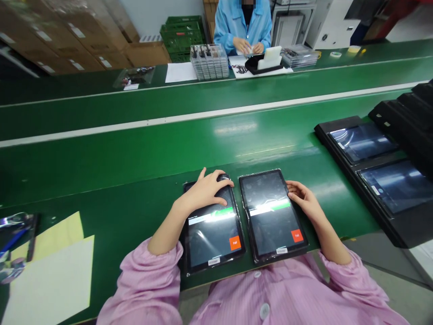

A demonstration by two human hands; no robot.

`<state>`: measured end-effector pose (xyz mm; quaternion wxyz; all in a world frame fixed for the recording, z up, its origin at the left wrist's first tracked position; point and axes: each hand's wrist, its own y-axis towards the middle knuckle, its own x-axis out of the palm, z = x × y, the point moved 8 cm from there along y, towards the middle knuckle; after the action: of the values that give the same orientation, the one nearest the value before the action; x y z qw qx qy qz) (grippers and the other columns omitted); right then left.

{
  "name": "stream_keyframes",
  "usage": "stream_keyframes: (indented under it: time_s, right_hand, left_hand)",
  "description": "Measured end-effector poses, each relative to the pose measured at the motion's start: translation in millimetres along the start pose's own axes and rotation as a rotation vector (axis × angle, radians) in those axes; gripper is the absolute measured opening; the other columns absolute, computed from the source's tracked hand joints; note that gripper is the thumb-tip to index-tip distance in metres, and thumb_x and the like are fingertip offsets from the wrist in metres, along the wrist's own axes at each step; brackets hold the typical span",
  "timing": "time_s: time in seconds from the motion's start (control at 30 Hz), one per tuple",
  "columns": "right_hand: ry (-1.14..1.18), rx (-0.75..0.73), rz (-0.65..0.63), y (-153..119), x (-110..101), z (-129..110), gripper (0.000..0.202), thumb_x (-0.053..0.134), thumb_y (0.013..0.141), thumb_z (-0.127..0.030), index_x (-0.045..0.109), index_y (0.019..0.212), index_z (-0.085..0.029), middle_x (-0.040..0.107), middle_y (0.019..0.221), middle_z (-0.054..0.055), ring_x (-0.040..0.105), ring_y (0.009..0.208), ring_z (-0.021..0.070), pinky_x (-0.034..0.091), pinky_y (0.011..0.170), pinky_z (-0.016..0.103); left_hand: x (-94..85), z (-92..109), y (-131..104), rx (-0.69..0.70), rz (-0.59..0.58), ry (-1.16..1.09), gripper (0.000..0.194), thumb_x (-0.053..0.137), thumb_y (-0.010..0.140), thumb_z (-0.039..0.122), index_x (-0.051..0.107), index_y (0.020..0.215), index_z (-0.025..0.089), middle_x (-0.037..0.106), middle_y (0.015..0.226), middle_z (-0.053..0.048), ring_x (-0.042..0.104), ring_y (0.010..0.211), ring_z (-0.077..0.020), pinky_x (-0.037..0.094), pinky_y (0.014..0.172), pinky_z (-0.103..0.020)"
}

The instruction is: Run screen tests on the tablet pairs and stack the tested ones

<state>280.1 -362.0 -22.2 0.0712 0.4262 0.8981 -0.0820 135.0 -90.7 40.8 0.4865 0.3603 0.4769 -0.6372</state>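
Left tablet: (213, 234) flat on the counter (135, 198) before the person, screen lit, orange "Fail" box at lower right
Right tablet: (270, 216) just beside it, also lit and reading "Fail"
Left hand: (209, 187) over the left tablet's upper part, grip open, fingers spread
Right hand: (302, 198) at the right tablet's outer edge, fingers bent; cannot tell if the grip is closed on it
Black tray: (368, 189) to the right, holding two dark-screened tablets (401, 185)
Yellow sheets: (54, 275) at far left
Co-worker: (241, 27) across the counter, blue jacket

Green crates (182, 37) stand beside cardboard boxes (77, 34) beyond the green workbench (142, 153)
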Motion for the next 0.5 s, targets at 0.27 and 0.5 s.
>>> stream_keyframes:
  time_s: [0.27,0.5]
  right_hand:
    - [0.01,0.0,-0.009,3.1,-1.5,-0.9,0.041,0.071,0.076,-0.041,0.065,0.112,-0.023,0.066,0.097,0.006,0.062,0.091,0.0248,0.054,0.086,0.041]
    - [0.008,-0.001,-0.006,3.6,-1.6,-1.2,0.041,0.07,0.075,-0.04,0.064,0.112,-0.024,0.065,0.099,0.006,0.061,0.094,0.0251,0.054,0.086,0.041]
  left_hand:
    - [0.6,2.5,1.0,0.025,0.001,-0.014,0.047,0.068,0.085,0.052,0.059,0.125,0.03,0.047,0.136,-0.011,0.045,0.134,-0.0346,0.009,0.117,-0.068]
    - [3.4,1.0,3.2,0.003,-0.011,-0.018,0.047,0.07,0.084,0.051,0.058,0.125,0.029,0.047,0.136,-0.012,0.045,0.133,-0.0351,0.013,0.116,-0.067]
